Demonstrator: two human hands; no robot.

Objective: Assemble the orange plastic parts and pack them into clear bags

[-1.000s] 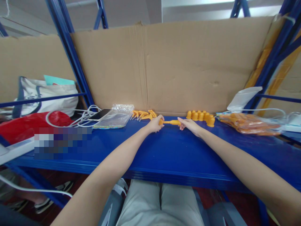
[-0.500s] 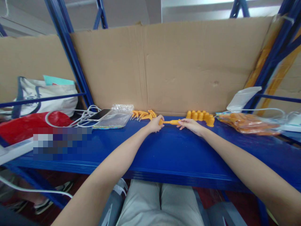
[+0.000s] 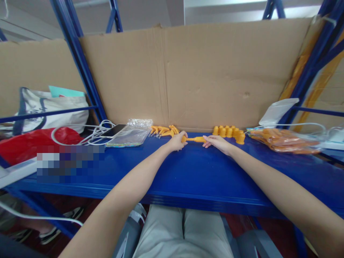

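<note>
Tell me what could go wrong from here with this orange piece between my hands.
The orange piece is gripped toward its two ends, and its middle looks narrow, so uneven force might bend it or make it slip.
The left hand is close to the orange pile, so a sideways move could scatter it.
The upright cup-shaped pieces stand just behind the right hand; a knock might tip some.

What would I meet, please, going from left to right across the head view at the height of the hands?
Red bundle, clear packet, left hand, orange stick, right hand, bag of orange pieces.
</note>
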